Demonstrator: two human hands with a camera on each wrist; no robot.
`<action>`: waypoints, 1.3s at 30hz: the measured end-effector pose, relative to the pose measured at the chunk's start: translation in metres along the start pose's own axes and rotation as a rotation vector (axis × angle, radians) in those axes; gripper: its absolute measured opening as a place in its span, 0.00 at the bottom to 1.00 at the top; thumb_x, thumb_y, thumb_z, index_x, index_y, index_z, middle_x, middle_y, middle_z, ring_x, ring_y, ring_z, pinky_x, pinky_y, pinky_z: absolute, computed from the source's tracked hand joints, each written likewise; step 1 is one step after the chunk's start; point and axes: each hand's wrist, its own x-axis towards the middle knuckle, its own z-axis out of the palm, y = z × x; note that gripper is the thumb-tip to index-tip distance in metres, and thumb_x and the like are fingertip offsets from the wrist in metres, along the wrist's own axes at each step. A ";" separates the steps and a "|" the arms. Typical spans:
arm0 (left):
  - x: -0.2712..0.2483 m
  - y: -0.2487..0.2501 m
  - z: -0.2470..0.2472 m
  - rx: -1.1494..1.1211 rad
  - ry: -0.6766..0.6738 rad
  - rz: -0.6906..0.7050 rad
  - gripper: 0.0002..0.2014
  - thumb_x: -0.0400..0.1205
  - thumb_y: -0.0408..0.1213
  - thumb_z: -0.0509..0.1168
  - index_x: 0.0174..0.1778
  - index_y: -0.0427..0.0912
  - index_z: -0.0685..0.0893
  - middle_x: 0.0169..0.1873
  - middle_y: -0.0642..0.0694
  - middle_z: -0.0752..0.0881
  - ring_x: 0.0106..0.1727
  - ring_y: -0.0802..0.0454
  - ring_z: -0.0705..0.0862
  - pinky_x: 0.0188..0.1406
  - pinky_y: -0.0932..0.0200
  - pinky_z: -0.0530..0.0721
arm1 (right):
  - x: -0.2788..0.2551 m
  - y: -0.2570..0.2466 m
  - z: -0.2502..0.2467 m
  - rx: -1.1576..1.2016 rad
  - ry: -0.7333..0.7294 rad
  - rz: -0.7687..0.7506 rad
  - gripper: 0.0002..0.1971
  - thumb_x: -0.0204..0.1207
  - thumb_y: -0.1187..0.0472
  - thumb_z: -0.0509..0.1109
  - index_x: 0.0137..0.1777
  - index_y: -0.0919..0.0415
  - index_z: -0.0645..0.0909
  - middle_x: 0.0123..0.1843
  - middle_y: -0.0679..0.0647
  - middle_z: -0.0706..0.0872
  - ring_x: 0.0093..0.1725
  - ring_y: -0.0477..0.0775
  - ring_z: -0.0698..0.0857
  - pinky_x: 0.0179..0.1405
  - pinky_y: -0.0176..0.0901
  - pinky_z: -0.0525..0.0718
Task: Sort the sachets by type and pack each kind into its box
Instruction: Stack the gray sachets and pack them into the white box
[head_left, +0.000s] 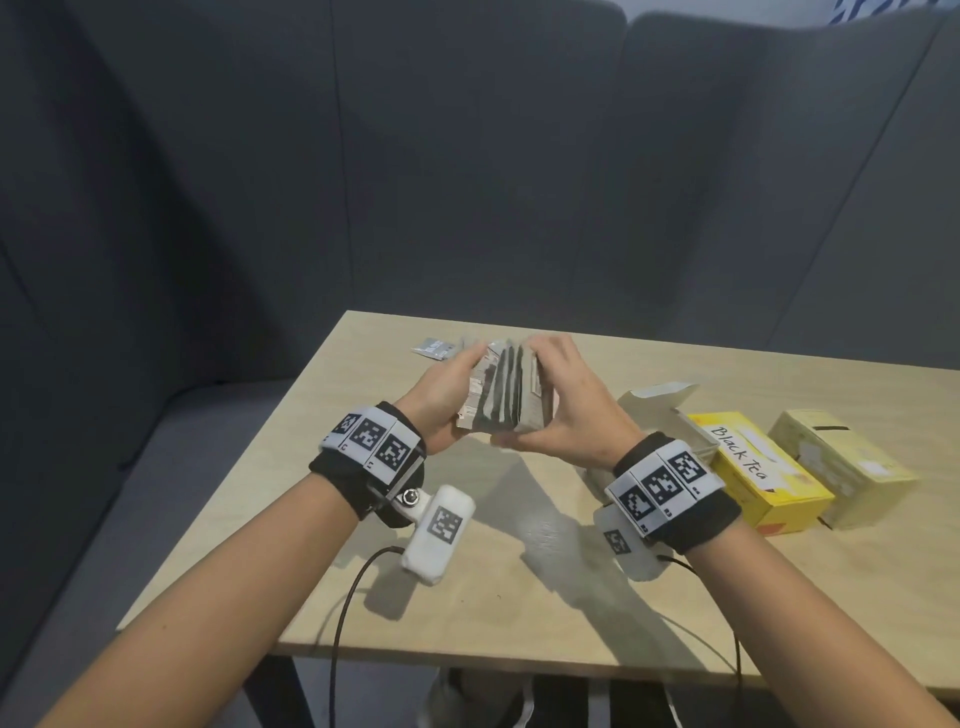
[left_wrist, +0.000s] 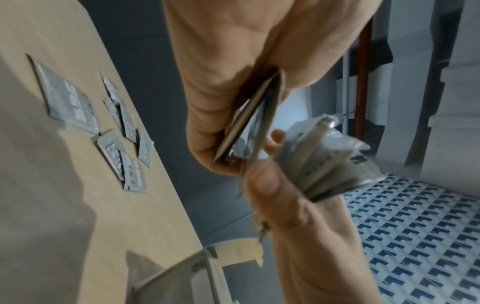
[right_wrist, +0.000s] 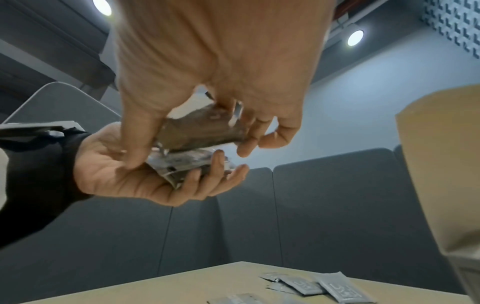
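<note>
my left hand (head_left: 445, 396) and right hand (head_left: 567, 403) grip a stack of flat silvery foil sachets (head_left: 506, 391); a glossy yellow cardboard box (head_left: 756, 475) on the counter (head_left: 519, 587) reads "black tea".

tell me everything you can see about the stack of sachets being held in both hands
The stack of sachets is a bunch of thin, flat packets standing on edge, side by side like cards, with dark gaps between them. They look grey-silver, like foil or coated paper, with faint print too blurred to read. The left hand cups one end and the right hand grips the other, holding the stack above the table, clear of its surface. The packets fan apart slightly rather than sitting squared.
</note>
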 end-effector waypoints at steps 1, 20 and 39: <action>-0.001 0.000 0.000 0.004 -0.087 -0.029 0.34 0.84 0.62 0.46 0.60 0.35 0.83 0.49 0.37 0.87 0.47 0.43 0.87 0.41 0.52 0.86 | 0.001 0.001 0.001 -0.025 -0.052 -0.014 0.44 0.53 0.43 0.84 0.70 0.52 0.70 0.63 0.49 0.72 0.61 0.45 0.72 0.62 0.44 0.77; 0.000 -0.002 0.025 -0.008 -0.265 -0.017 0.20 0.80 0.54 0.61 0.52 0.39 0.83 0.43 0.44 0.87 0.42 0.52 0.87 0.39 0.59 0.87 | 0.005 0.001 0.001 -0.018 0.024 0.014 0.38 0.48 0.45 0.73 0.63 0.51 0.72 0.57 0.43 0.74 0.59 0.48 0.75 0.59 0.54 0.77; 0.012 0.007 0.039 0.037 -0.221 0.028 0.32 0.87 0.58 0.38 0.68 0.40 0.77 0.53 0.42 0.86 0.52 0.48 0.84 0.57 0.48 0.81 | -0.008 0.009 -0.005 0.050 0.298 -0.032 0.19 0.76 0.68 0.69 0.65 0.64 0.70 0.54 0.52 0.79 0.50 0.50 0.81 0.49 0.40 0.81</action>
